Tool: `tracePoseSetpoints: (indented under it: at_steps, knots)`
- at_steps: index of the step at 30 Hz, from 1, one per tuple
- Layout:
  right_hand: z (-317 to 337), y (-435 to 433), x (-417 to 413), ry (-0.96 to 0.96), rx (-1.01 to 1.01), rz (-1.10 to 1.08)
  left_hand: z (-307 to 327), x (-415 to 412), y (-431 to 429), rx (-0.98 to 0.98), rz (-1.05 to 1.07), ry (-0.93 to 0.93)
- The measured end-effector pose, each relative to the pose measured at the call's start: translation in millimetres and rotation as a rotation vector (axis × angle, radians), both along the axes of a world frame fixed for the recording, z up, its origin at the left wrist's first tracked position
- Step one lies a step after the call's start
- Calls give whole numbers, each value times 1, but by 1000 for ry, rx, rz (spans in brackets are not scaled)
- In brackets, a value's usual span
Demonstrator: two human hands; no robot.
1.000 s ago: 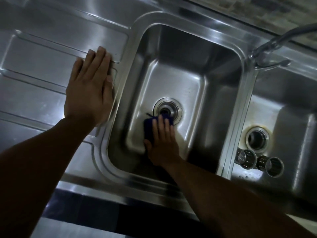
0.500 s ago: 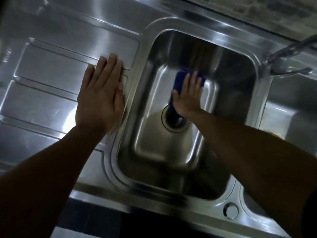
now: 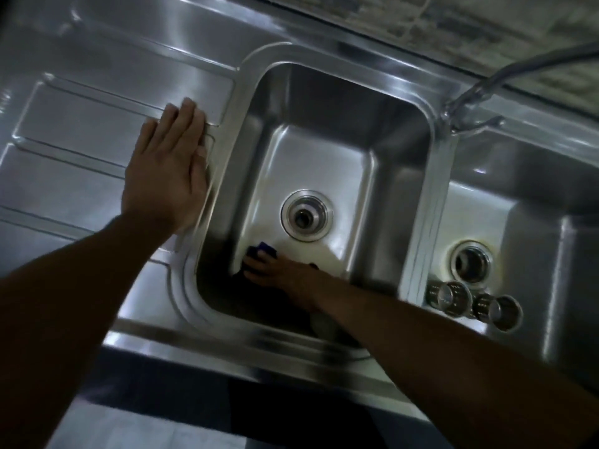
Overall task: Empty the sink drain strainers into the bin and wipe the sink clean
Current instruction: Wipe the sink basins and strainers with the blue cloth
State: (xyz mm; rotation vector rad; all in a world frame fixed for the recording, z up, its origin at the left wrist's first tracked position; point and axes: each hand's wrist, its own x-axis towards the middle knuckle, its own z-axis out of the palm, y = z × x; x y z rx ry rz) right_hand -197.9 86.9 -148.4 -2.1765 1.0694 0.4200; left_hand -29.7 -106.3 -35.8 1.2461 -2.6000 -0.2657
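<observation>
The steel sink's left basin [image 3: 324, 102] has an open drain [image 3: 306, 215] with no strainer in it. My right hand [image 3: 278, 270] presses a blue cloth [image 3: 261, 249] flat on the basin floor at the near left corner, just in front of the drain. Most of the cloth is hidden under the fingers. My left hand [image 3: 165, 170] lies flat, fingers together, on the drainboard [image 3: 81, 124] beside the basin's left rim. Two metal drain strainers [image 3: 449, 294] [image 3: 500, 311] lie on their sides in the right basin [image 3: 534, 189], near its own open drain [image 3: 471, 262].
A faucet [image 3: 479, 92] rises from the back rim between the two basins and arcs to the right. A tiled wall runs behind the sink. The counter's front edge [image 3: 227, 354] drops to a dark floor below.
My right hand swept the blue cloth from the basin's far side, past the drain, to the near left corner. The left hand stayed on the drainboard. The view shifted right, showing the strainers again.
</observation>
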Motion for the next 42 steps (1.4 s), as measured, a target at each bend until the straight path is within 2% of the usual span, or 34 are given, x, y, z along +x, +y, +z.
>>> tracePoseSetpoints:
  at_steps: [1, 3, 6, 9, 11, 13, 16, 19, 21, 25, 30, 35, 38, 42]
  knots:
    - [14, 0, -8, 1, 41, 30, 3, -1, 0, 23, 0, -24]
    - [50, 5, -28, -10, 175, -130, 11, -3, -2, 84, -5, -91]
    - [96, 19, -57, 186, 305, -304, 28, -13, -6, 151, -16, -253]
    - [136, 33, -60, 257, 290, -385, 43, -31, 12, 171, 8, -367]
    - [159, 44, -57, 228, 205, -462, 51, -46, 41, 189, -17, -371]
    - [177, 63, -62, 208, 54, -577, 54, -60, 82, 209, -36, -289]
    - [191, 103, -81, 120, -220, -875, 52, -77, 148, 283, -52, -229]
    - [186, 153, -86, -66, -479, -1170, 39, -87, 213, 429, -78, -220]
    - [175, 176, -73, -124, -454, -1193, 29, -83, 246, 517, -95, -280]
    - [143, 168, -63, -30, -445, -1228, 23, -67, 278, 464, -186, -422]
    - [129, 103, -105, 23, -544, -1265, 24, -66, 278, 439, -254, -356]
    - [130, 44, -156, -22, -506, -1339, 31, -70, 278, 392, -266, -314]
    - [132, 47, -152, -71, -497, -1397, 30, -71, 277, 393, -280, -325]
    - [133, 100, -107, -167, -493, -1410, 26, -70, 276, 420, -295, -331]
